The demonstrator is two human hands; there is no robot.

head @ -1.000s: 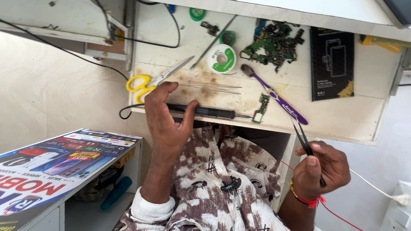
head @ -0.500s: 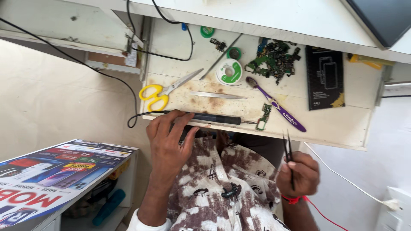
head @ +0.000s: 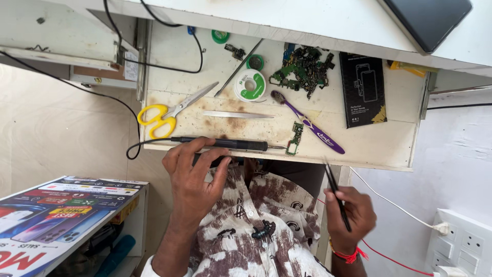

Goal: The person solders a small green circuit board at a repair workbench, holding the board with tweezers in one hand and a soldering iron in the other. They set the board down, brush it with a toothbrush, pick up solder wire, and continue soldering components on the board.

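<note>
My left hand [head: 192, 179] grips the front edge of a pulled-out white drawer [head: 379, 149], fingers curled over the rim and thumb below. Its index finger rests on the handle of a black soldering iron [head: 236, 144] lying along that edge. The iron's tip points at a small green circuit board [head: 295, 137]. My right hand [head: 351, 215] hovers below the drawer's right half, closed around thin black tweezers [head: 335, 192] that point up toward the rim.
In the drawer lie yellow-handled scissors [head: 164, 114], silver tweezers [head: 238, 115], a solder spool [head: 250, 84], a purple toothbrush [head: 312, 128], a heap of green boards [head: 305, 69] and a black box [head: 364, 92]. A printed poster [head: 56, 215] lies at lower left, wall sockets [head: 464, 243] at lower right.
My left hand slid back from over the drawer's contents to its front edge. My right hand with the tweezers dropped lower and tilted. The view shifted, showing more of the drawer.
</note>
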